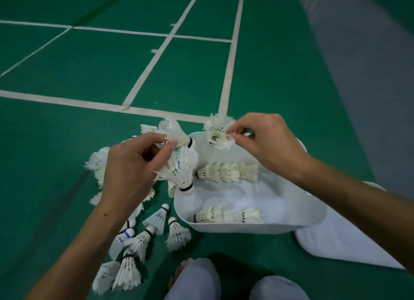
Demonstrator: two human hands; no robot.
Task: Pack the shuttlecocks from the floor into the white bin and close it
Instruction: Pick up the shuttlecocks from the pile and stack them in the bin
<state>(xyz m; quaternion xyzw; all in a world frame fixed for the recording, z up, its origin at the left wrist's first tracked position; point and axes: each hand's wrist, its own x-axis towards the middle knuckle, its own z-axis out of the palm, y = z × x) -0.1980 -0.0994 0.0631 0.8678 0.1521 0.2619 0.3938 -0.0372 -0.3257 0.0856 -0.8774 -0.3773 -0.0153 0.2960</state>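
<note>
The open white bin (251, 229) stands on the green floor in front of me. Two nested rows of shuttlecocks lie inside, one at the far side (228, 172), one at the near side (228, 215). My right hand (266, 143) pinches a frayed shuttlecock (218, 131) by its feathers above the bin's far rim. My left hand (134, 167) grips a shuttlecock (177, 133) between thumb and fingers, with a short nested stack (183, 172) hanging under the palm at the bin's left edge. Several loose shuttlecocks (156, 230) lie on the floor left of the bin.
The bin's flat white lid (340, 246) lies on the floor to the right of the bin. My knees in grey trousers (195, 279) are at the bottom edge. White court lines (143, 75) cross the green floor; a grey strip (369, 64) runs along the right.
</note>
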